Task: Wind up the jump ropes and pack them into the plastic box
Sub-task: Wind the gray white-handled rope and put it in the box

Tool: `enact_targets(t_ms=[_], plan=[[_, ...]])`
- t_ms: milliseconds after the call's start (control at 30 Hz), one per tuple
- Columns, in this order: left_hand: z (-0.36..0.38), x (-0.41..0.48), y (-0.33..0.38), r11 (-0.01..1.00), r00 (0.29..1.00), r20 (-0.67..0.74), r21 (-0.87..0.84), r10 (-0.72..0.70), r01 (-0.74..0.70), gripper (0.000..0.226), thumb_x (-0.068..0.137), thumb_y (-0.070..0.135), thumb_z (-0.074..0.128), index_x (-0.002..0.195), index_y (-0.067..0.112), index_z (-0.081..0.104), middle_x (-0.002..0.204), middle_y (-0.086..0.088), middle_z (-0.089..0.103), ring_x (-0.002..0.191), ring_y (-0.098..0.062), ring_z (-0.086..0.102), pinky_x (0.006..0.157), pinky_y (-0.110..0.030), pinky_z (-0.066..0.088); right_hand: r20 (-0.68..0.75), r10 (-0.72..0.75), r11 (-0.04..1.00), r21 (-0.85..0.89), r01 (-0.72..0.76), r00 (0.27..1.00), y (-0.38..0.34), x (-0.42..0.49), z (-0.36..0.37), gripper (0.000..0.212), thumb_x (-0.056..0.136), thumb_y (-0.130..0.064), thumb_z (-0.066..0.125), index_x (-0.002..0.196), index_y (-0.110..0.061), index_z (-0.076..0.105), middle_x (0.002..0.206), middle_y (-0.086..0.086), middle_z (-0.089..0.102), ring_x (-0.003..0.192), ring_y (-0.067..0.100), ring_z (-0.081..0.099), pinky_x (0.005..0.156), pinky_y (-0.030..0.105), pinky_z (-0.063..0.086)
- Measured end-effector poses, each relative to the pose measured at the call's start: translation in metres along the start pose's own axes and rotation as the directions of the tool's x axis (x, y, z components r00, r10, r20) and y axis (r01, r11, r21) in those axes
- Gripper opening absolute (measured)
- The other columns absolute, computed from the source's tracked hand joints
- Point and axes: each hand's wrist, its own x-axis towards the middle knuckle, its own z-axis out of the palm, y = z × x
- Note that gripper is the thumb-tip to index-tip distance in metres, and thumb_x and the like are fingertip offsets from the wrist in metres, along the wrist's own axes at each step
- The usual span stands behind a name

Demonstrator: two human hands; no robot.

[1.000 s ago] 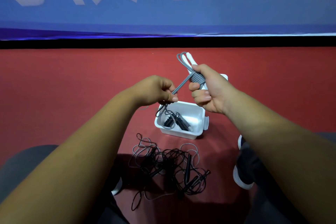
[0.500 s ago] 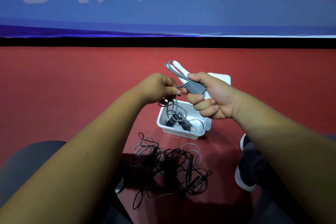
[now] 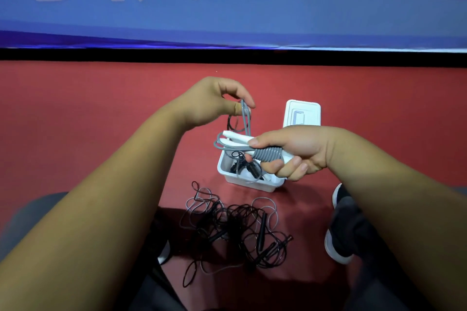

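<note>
Grey jump rope (image 3: 267, 154), coiled tight round its white handles (image 3: 237, 137) and gripped in the curled fingers (image 3: 283, 169) of the right hand (image 3: 298, 151) over the plastic box (image 3: 250, 183), with the free grey loop (image 3: 244, 118) pinched between thumb and forefinger of the raised left hand (image 3: 209, 101). Best to pull that loop taut, tuck it under the last coils without loosening the right grip, then lower the bundle into the box beside the black rope (image 3: 243, 165) already inside.

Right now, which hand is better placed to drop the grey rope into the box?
The right hand, probably. It grips the wound grey rope by its coil, just above the open box. The left hand only pinches the rope's loose loop, higher up and off to the side.
</note>
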Motion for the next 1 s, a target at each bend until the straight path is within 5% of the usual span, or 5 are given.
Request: enact_targets(t_ms=[167,400,533,767,1000], plan=[[-0.001,0.0,0.011,0.954,0.994,-0.016,0.282,0.11,-0.101,0.014,0.084,0.01,0.082,0.091,0.021,0.078,0.092,0.007,0.073,0.086,-0.009,0.067,0.082,-0.028,0.053,-0.267,-0.05,0.991,0.103,0.08,0.962,0.002,0.007,-0.002,0.03,0.104,-0.049,0.059,0.109,-0.02,0.061,0.069,-0.001,0.044,0.044,0.006,0.028,0.039,0.017,0.024],[0.001,0.0,0.004,0.825,0.996,0.008,0.559,0.094,-0.082,0.012,0.092,0.029,0.079,0.103,0.028,0.075,0.098,0.011,0.071,0.092,-0.01,0.064,0.085,-0.03,0.05,-0.454,-0.17,0.867,0.353,0.352,0.874,0.0,0.017,-0.012,0.042,0.103,-0.051,0.063,0.118,-0.013,0.058,0.077,0.005,0.058,0.057,0.013,0.051,0.049,0.026,0.051],[0.012,0.003,-0.003,0.837,0.999,0.038,0.547,-0.016,-0.007,0.006,0.096,0.034,0.073,0.1,0.03,0.07,0.09,0.009,0.071,0.086,-0.013,0.064,0.077,-0.029,0.048,-0.515,-0.169,0.795,0.433,0.425,0.84,-0.002,0.02,-0.016,0.046,0.1,-0.059,0.063,0.11,-0.014,0.059,0.078,0.004,0.059,0.058,0.013,0.052,0.049,0.023,0.046],[0.031,0.006,-0.018,0.899,0.982,0.039,0.409,-0.187,0.155,0.016,0.09,0.03,0.081,0.093,0.02,0.069,0.078,0.006,0.069,0.068,-0.01,0.06,0.07,-0.027,0.048,-0.591,-0.106,0.837,0.381,0.392,0.8,-0.004,0.021,-0.013,0.063,0.083,-0.087,0.062,0.094,-0.026,0.05,0.068,-0.006,0.048,0.055,0.008,0.019,0.044,0.018,0.01],[0.038,0.009,-0.028,0.93,0.965,0.042,0.281,-0.26,0.238,0.02,0.096,0.04,0.072,0.089,0.022,0.071,0.071,0.002,0.068,0.061,-0.011,0.057,0.066,-0.029,0.05,-0.604,-0.109,0.807,0.41,0.425,0.79,-0.005,0.021,-0.017,0.038,0.09,-0.062,0.061,0.095,-0.025,0.055,0.067,-0.007,0.044,0.051,0.008,0.015,0.044,0.018,0.01]])
